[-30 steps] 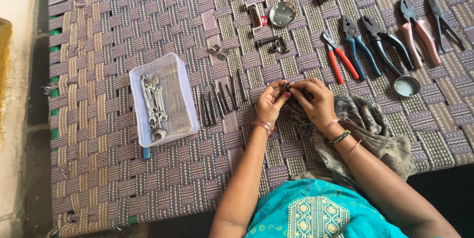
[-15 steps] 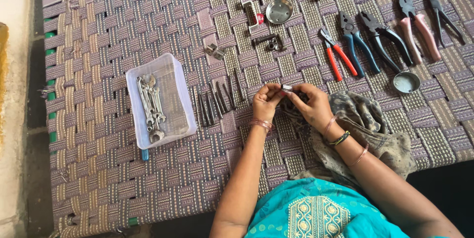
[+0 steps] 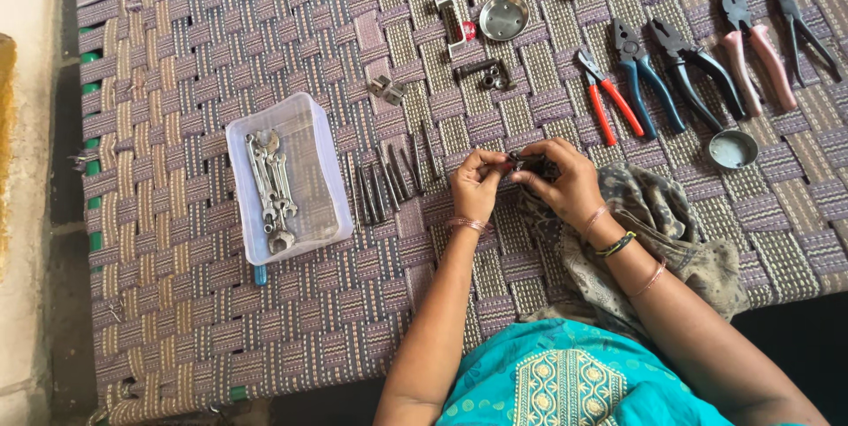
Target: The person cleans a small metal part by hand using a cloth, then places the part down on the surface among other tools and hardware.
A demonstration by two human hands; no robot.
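My left hand [image 3: 475, 183] and my right hand [image 3: 562, 180] meet over the woven cot [image 3: 194, 55] and pinch a small dark metal part [image 3: 519, 161] between their fingertips. A patterned cloth [image 3: 658, 232] lies under my right wrist. Just left of my hands, several dark metal rods [image 3: 389, 177] lie side by side. Further left sits a clear plastic box [image 3: 287, 177] holding several spanners [image 3: 269, 189].
Several pliers [image 3: 658, 77] with red, blue, black and pink handles lie in a row at the upper right. Two small round metal lids [image 3: 733, 148] [image 3: 503, 17], a metal bracket [image 3: 452, 26], small nuts [image 3: 490, 77] and a clamp piece [image 3: 387, 88] rest on the weave.
The view has shifted slightly. My fingers have turned and closed in on the small part; both hands stay in the same spot.
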